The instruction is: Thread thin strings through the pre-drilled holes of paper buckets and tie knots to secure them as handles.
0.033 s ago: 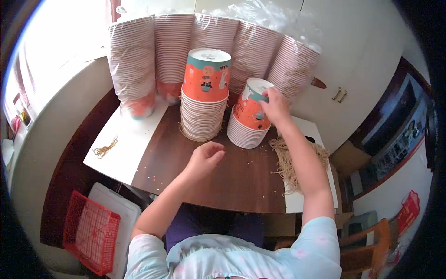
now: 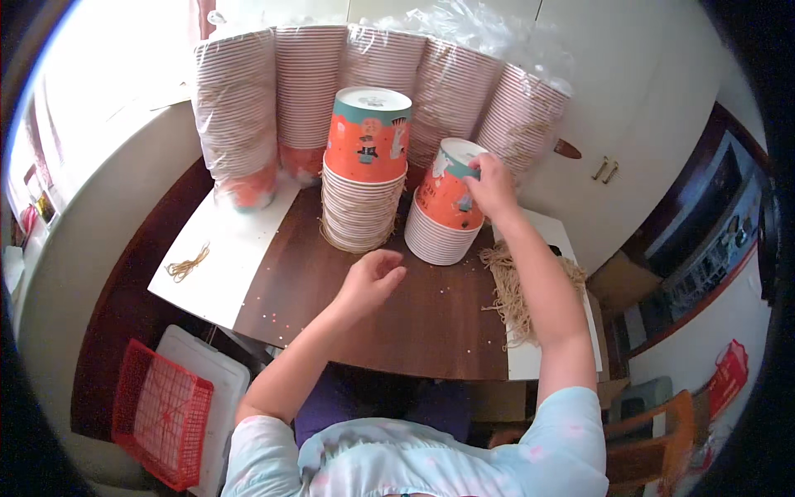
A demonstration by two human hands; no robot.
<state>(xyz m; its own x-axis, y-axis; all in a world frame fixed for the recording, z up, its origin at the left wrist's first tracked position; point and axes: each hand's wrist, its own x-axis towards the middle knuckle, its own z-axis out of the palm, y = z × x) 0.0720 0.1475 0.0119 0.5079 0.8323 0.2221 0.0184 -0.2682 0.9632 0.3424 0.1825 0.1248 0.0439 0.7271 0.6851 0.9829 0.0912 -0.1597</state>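
Upside-down paper buckets, orange with a green band, are nested in two stacks on the table. The taller stack [image 2: 361, 207] stands in the middle, with string around its pale rims. To its right is a shorter stack [image 2: 441, 238], whose top paper bucket [image 2: 447, 195] leans slightly. My right hand [image 2: 494, 189] is closed on the upper right edge of that top bucket, near its white base. My left hand [image 2: 370, 282] hovers over the brown tabletop in front of the taller stack, fingers loosely curved and apart, holding nothing.
Several tall plastic-wrapped stacks of paper buckets [image 2: 310, 91] line the back. A pile of beige strings [image 2: 513, 294] lies at the table's right, and a small bundle of strings [image 2: 189, 262] at the left. A red basket [image 2: 161, 414] sits low at left; a wooden chair [image 2: 675, 439] at right.
My left hand has shifted slightly to the right. The right hand stays on the top bucket, almost unmoved.
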